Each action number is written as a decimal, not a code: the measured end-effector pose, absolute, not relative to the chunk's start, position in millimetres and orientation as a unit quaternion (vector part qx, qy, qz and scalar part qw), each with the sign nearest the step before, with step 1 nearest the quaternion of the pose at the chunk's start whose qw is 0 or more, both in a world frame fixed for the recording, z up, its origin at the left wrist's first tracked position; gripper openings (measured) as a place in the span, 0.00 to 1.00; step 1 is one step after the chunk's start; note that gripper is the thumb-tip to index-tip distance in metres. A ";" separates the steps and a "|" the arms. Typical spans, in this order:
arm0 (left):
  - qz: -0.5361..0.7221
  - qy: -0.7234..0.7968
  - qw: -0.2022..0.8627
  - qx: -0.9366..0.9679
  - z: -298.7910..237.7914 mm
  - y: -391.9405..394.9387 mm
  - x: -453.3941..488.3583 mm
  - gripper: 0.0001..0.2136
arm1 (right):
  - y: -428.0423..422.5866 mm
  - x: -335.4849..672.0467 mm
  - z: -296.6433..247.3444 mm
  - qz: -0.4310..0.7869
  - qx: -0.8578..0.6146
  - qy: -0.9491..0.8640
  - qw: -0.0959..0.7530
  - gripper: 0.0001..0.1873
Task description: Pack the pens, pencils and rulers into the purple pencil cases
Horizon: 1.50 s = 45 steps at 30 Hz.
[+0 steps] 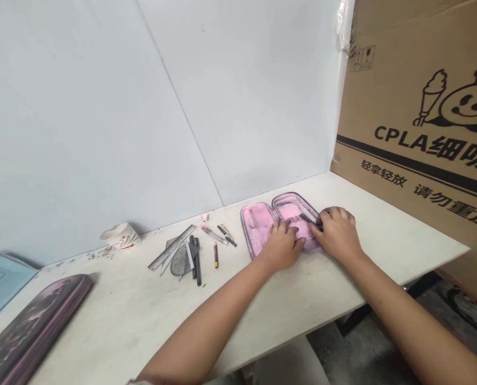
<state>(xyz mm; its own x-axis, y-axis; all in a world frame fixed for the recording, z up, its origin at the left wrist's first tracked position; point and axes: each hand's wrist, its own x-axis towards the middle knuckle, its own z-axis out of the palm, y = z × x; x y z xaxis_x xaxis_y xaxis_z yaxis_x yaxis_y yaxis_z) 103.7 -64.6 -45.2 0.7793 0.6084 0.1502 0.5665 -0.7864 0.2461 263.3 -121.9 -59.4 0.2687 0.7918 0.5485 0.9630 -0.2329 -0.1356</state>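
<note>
A pink pencil case [260, 218] with dark edging lies unfolded on the table near the wall. My left hand [282, 246] rests on its middle, fingers spread, the fingertips near a row of small elastic loops. On the case's right half, my right hand [338, 231] is closed at the outer edge. From its thumb and fingers a dark pen-like stick [308, 218] points toward the loops; most of it is hidden. Left of the case lie a short dark red pencil [216, 255], a pink-and-white pen [213, 234] and a dark pen [227, 235].
A metal ruler [172, 247], a grey translucent protractor [179, 263] and black sticks [198, 262] form a pile. Beyond are an eraser [205, 217] and a paper cup [121, 236]. At left sit a dark purple case [38, 326] and a light blue folder [1, 283]. A cardboard box [415, 155] stands at right.
</note>
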 end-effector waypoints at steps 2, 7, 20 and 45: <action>0.115 0.301 0.094 0.942 -45.5 -66.9 99.7 0.20 | -122.6 261.8 -58.5 -0.182 -0.762 -0.580 0.223 0.17; 0.149 0.291 0.105 0.939 -34.9 -74.6 71.8 0.21 | -128.8 256.9 -57.6 -0.186 -0.754 -0.594 0.212 0.17; 0.149 0.480 0.080 0.861 -28.9 -48.3 -96.4 0.22 | -108.6 148.6 -26.2 -0.189 -0.647 -0.711 0.201 0.16; 0.430 0.454 0.288 0.726 -38.8 -77.3 -137.6 0.17 | -36.2 13.5 -36.0 -0.083 -0.603 -0.715 0.344 0.09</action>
